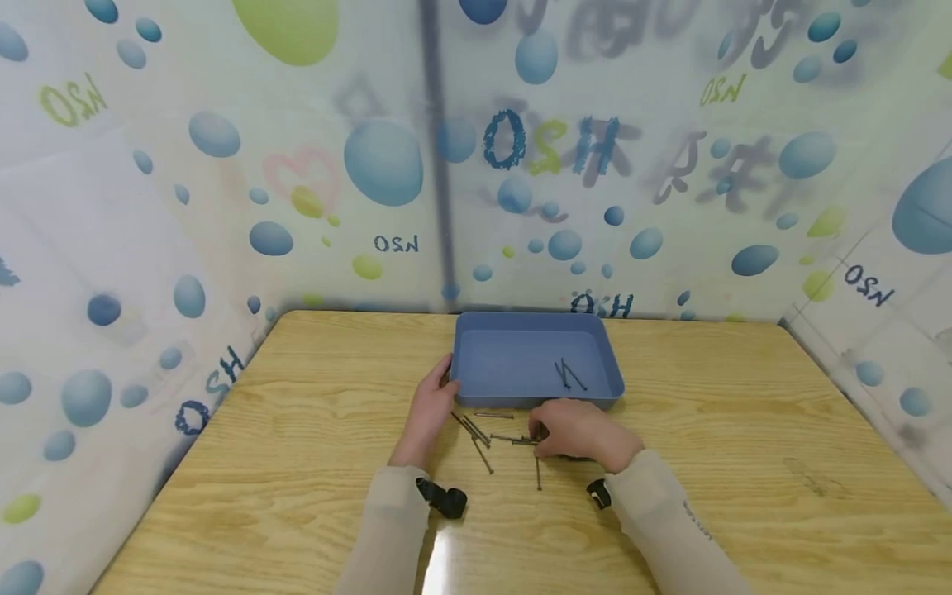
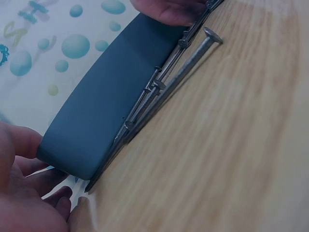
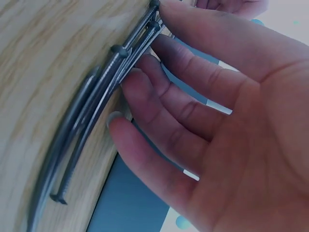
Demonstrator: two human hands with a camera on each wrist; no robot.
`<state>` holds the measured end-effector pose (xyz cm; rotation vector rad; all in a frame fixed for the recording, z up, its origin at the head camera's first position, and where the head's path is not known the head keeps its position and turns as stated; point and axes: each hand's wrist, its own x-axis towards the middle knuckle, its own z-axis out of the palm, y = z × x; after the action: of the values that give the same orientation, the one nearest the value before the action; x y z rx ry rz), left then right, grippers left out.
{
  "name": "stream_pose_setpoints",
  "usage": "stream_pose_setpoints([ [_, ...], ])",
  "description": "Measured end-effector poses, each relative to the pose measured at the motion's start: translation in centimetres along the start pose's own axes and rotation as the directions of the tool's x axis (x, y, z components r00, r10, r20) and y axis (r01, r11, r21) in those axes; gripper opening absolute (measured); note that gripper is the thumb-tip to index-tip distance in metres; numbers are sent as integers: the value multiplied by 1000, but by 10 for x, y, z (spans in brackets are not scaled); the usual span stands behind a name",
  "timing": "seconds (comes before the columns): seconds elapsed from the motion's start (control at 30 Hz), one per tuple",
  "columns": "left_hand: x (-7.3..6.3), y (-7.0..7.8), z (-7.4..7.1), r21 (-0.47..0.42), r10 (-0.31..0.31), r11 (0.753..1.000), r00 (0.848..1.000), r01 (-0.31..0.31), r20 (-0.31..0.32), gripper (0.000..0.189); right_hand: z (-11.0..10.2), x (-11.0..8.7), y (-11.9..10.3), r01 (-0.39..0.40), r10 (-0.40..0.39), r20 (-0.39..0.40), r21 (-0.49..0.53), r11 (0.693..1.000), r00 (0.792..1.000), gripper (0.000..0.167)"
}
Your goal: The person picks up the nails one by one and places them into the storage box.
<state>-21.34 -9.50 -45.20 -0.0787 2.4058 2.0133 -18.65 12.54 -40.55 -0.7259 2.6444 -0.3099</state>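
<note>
A blue tray (image 1: pixel 521 402) stands at the back of the table with a few nails (image 1: pixel 571 376) in its right part. My left hand (image 1: pixel 429 413) holds the tray's front-left corner, thumb against the front wall and the other fingers around the end. In front of the tray lie several loose steel nails (image 1: pixel 476 430), some overlapping. Over the right side of these, my right hand (image 1: pixel 583 431) bends down, its thumb and forefinger pinching at a nail (image 3: pixel 153 29). More nails (image 3: pixel 77 130) lie beneath its other fingers in the right wrist view.
The wooden table (image 1: pixel 744 430) stretches to both sides of the tray. A printed curtain (image 1: pixel 357 273) with bubbles and letters hangs right behind the table's back edge and along its sides. Black straps with small devices (image 1: pixel 445 500) sit on my wrists.
</note>
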Motion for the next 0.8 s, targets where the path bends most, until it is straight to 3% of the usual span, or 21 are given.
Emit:
stream_pose_setpoints([
  [0.27, 1, 0, 0, -4, -12, 1000, 1000, 12, 8, 50, 1, 0, 0, -28, 28, 10, 28, 999, 1000, 5],
  [0.8, 2, -1, 0, 1, -24, 1000, 1000, 24, 6, 50, 1, 1, 4, -1, 0, 10, 31, 1000, 1000, 6],
])
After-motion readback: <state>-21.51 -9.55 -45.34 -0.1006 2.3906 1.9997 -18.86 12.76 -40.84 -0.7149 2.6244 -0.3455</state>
